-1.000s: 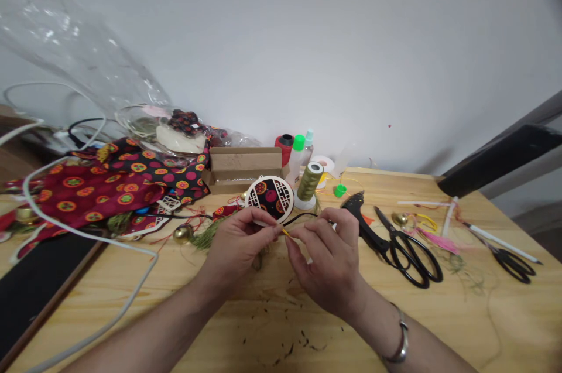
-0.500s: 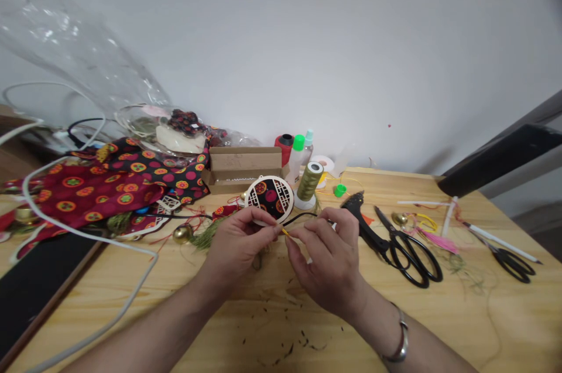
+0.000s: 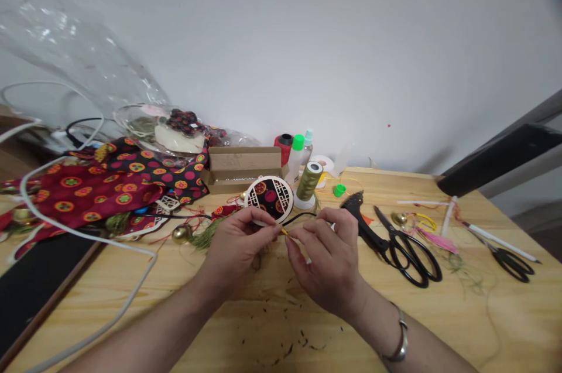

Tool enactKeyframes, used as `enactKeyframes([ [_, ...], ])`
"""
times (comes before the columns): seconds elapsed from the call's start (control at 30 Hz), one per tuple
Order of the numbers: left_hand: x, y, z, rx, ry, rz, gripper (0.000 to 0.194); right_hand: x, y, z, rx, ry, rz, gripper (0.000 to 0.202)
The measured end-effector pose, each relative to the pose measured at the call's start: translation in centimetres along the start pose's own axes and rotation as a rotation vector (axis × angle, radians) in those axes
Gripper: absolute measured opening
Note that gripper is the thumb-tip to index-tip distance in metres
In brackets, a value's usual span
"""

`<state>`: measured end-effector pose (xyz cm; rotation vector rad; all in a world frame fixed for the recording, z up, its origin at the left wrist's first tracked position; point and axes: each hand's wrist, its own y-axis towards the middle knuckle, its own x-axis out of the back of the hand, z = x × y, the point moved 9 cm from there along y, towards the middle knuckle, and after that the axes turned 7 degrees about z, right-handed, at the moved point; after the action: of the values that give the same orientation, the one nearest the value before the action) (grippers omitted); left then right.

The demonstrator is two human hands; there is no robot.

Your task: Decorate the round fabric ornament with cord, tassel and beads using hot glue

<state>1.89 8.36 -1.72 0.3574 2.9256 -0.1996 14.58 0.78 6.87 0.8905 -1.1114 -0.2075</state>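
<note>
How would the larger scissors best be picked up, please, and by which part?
I would grip the larger scissors by the handle loops, coming down from the near right side. They lie flat, with their loops toward the person and blades pointing away, while the black tool crowds their left side.

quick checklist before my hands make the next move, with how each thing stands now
1. Yellow cord pinched by the left hand and right hand: ok
2. Cord free of snags between the fingertips: cannot tell, too small and partly covered
3. Larger black scissors lying apart from the right hand: ok
4. Black glue gun cool: cannot tell from the picture
5. Tabletop free of scraps: not ok, dark bits lie between the forearms
6. Green thread spool upright: not ok, it leans
</note>
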Motion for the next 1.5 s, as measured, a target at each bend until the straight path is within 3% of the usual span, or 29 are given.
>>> enactKeyframes([
  [1.5,0.09,0.05,0.19,0.01,0.003,-0.007,0.014,0.15,0.05,0.05,0.012,-0.023,-0.012,0.006],
])
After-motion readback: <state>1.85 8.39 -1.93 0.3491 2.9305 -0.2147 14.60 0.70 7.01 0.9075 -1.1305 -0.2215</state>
